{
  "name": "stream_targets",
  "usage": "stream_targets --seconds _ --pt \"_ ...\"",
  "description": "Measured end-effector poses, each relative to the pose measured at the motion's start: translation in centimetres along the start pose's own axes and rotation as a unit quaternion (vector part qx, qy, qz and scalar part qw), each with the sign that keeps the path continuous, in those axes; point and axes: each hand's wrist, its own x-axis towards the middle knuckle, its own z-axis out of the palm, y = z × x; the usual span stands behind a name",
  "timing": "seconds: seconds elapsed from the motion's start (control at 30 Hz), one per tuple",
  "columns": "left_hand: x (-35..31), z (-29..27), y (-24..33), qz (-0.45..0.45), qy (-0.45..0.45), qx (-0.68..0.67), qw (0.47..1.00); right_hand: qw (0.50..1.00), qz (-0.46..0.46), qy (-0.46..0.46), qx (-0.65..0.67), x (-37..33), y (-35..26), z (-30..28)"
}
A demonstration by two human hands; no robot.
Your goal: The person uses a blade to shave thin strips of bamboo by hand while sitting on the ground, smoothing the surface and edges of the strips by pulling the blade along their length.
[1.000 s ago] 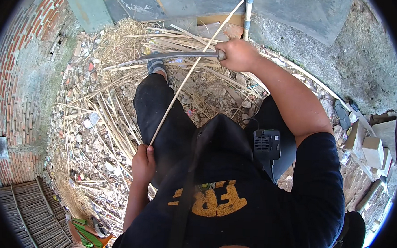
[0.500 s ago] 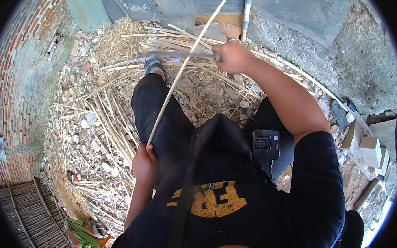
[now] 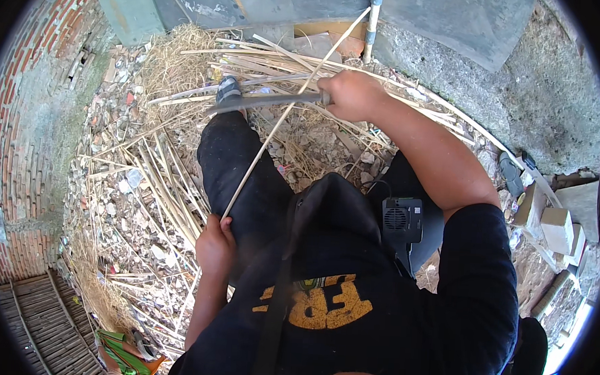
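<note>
My left hand is closed around the lower end of a long, thin, pale bamboo strip, beside my left thigh. The strip slants up and away to the right, past the far end of my legs. In my right hand is the handle of a machete. Its long grey blade points left and crosses the strip, close to or touching it; which of these I cannot tell. The tip of the blade lies over my left ankle and shoe in this view.
Split bamboo strips lie to the left on rubble, with more strips ahead. Dry straw is heaped at the far left. A brick wall bounds the left, a concrete wall the right. Pale blocks stand at right.
The far end of the bamboo strip has swung right and slightly down. The machete has moved a little nearer to me along it. My left hand has hardly moved.
</note>
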Motion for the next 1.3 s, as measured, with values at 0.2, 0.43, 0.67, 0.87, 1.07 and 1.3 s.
stream_targets --seconds 0.2,0.43,0.67,0.87,1.07,1.3 --pt "0.3 -0.3 0.5 -0.011 -0.030 0.008 0.999 0.999 -0.029 -0.014 0.003 0.5 0.7 -0.5" --pt "0.7 -2.8 -0.8 0.024 -0.006 -0.093 0.995 0.997 -0.063 0.038 0.008 0.3 0.6 -0.4" --pt "7.6 -11.5 -6.9 0.109 0.303 0.205 0.924 0.996 -0.084 0.023 -0.003 0.9 1.2 1.0" --pt "10.2 -16.9 -8.9 -0.019 0.243 0.247 0.938 0.997 -0.076 0.006 -0.019 0.5 0.7 0.7" --pt "3.1 -11.3 -7.5 -0.030 0.109 0.130 0.985 0.997 -0.077 0.007 -0.021 0.3 0.9 0.2" --pt "-1.7 -8.8 -1.0 0.021 -0.156 -0.063 0.985 0.996 -0.090 0.028 -0.010 0.7 1.3 0.9"
